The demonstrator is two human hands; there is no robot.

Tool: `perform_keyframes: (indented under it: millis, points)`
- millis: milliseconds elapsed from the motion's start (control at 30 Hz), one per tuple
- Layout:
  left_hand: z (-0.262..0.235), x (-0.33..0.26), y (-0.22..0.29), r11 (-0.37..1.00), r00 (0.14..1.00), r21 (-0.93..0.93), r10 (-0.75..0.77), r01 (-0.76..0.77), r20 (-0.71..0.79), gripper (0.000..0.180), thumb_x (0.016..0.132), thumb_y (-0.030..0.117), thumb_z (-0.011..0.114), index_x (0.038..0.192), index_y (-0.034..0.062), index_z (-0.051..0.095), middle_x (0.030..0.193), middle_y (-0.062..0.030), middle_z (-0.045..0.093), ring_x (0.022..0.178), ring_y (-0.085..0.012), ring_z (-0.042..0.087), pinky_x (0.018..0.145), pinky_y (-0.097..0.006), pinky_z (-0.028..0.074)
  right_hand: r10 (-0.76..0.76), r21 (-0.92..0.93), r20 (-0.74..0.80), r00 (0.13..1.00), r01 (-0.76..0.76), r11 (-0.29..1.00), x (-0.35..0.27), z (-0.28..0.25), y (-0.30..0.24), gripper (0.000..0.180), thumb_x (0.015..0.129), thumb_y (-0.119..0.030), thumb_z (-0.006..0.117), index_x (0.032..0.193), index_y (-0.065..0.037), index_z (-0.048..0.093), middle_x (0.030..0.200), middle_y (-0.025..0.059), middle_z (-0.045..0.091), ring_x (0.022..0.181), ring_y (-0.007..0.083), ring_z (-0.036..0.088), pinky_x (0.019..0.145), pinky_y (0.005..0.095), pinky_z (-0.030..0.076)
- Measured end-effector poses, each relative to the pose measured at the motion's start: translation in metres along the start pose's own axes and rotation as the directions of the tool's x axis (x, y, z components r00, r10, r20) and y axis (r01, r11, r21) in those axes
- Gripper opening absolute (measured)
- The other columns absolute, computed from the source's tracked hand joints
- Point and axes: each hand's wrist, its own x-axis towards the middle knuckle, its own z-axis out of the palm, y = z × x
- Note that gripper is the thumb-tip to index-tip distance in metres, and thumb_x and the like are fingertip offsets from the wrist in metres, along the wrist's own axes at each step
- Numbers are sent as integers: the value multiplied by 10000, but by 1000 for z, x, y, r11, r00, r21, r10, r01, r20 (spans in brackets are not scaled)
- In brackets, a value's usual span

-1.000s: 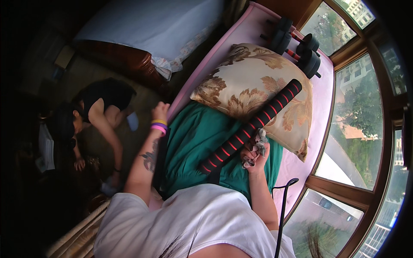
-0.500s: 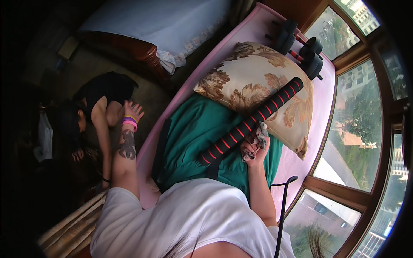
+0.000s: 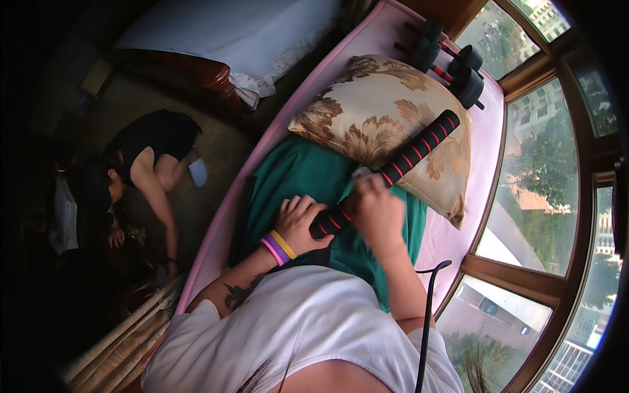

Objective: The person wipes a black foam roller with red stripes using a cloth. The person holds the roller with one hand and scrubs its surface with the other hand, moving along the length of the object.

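A long black bar with red rings (image 3: 406, 157) lies slanted across a floral beige pillow (image 3: 386, 111) and a green cloth (image 3: 295, 183). My left hand (image 3: 298, 223), with coloured bands at the wrist, grips the bar's near end. Further up the bar, my right hand (image 3: 377, 209) presses a small whitish wad (image 3: 362, 173) against it; this hand is blurred. The pillow and cloth rest on a pink window seat (image 3: 472, 196).
Black dumbbells (image 3: 452, 59) sit at the far end of the seat. A black cable (image 3: 426, 314) hangs near my right elbow. Another person (image 3: 144, 170) crouches on the floor at the left, beside a bed (image 3: 223, 33). Curved windows (image 3: 544, 164) line the right.
My left hand came back from the seat's left edge and closed on the bar's near end. My right hand slid up the bar toward the pillow.
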Motion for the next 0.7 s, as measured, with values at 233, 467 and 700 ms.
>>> perform_keyframes:
  millis: [233,467,700]
  points:
    - [14,-10,1,999,1000,48,17,-18,17,494,615,376,703,1020,125,572,925,-45,521,864,-249,492,759,-383,348,-373,830,450,811,-227,509,-23,-25,2,298,696,-162,529,939,-51,661,845,98,656,626,186,612,559,320,501]
    - [14,15,18,995,992,-90,45,-34,119,688,655,250,716,1254,88,418,988,-107,571,893,-309,537,815,-383,363,-278,874,469,838,-487,7,-66,-7,58,366,616,-188,489,844,30,675,867,121,666,779,188,620,756,258,482]
    - [61,54,6,778,956,-598,-11,192,293,654,712,229,714,1245,48,381,974,-197,609,898,-387,584,756,-424,481,469,964,265,842,-219,-151,-62,6,53,306,874,-123,459,1162,-83,553,999,74,600,733,120,599,573,248,496]
